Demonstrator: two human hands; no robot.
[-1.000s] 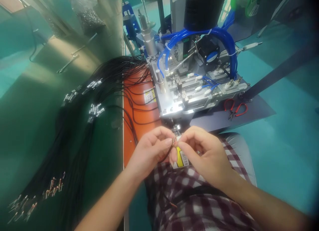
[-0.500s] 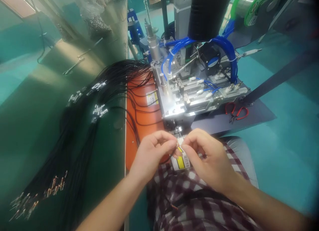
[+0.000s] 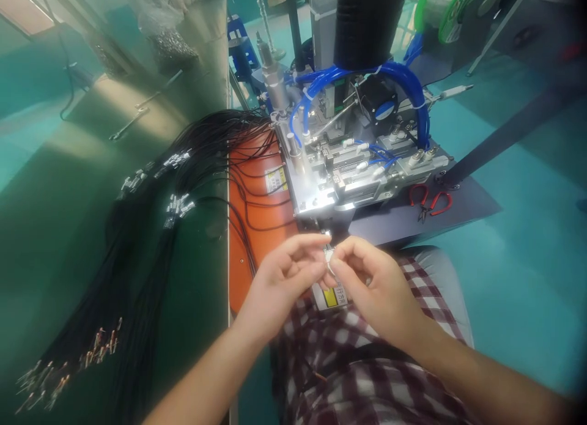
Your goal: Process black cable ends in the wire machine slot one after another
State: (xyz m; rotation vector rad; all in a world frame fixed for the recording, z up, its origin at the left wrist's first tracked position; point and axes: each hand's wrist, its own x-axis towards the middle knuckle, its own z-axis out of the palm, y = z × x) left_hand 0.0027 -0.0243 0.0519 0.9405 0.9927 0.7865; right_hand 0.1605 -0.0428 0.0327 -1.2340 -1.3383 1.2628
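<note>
My left hand (image 3: pixel 279 278) is closed, its index finger stretched out above the pinch. It grips a thin black cable whose end is mostly hidden by the fingers. Facing it, my right hand (image 3: pixel 380 281) pinches thumb against fingertips, almost touching the left fingers. A small pale piece shows between the two hands, too small to name. Both hands are above my lap, just in front of the machine (image 3: pixel 316 199). Under the fingertips a white and yellow label (image 3: pixel 332 295) is partly covered.
Bundles of black cables (image 3: pixel 202 128) with silvery ends lie across the green table (image 3: pixel 202 327) and the orange plate (image 3: pixel 257 211). Red-handled pliers (image 3: pixel 430 203) lie on the grey board at right. A green solder spool (image 3: pixel 428 9) and blue air hoses (image 3: pixel 419 101) are higher up.
My left index finger has lifted and straightened away from the pinch. The right fingertips have come closer to the left hand. The whole view has shifted slightly.
</note>
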